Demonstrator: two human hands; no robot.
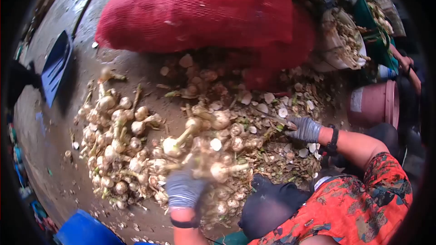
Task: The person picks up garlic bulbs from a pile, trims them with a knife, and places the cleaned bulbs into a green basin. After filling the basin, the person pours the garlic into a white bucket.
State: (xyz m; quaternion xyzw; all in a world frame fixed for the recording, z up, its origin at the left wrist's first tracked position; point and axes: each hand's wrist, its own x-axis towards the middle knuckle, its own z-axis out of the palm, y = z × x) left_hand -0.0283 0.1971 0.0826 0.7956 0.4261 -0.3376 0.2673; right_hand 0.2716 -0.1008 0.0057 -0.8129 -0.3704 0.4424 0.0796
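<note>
My left hand (185, 189), in a grey glove, reaches over the heap of garlic bulbs (109, 104) with their stems on. Its fingers are smeared by motion among the bulbs, and I cannot tell whether they grip one. Close to its fingertips lies a pale garlic bulb with a stem (220, 171). At the right of the heap, my right hand (305, 129), gloved too, is closed around a knife (271, 117). The blade points left, above loose trimmings (290, 154) and white cut slices (282, 112).
A full red mesh sack (195, 11) lies behind the heap. White bucket (338, 47) with trimmings and pink bucket (373, 104) stand at right, near another person's hand (404, 62). A blue slotted plastic piece (57, 68) is at left, a blue container (86, 229) at bottom left.
</note>
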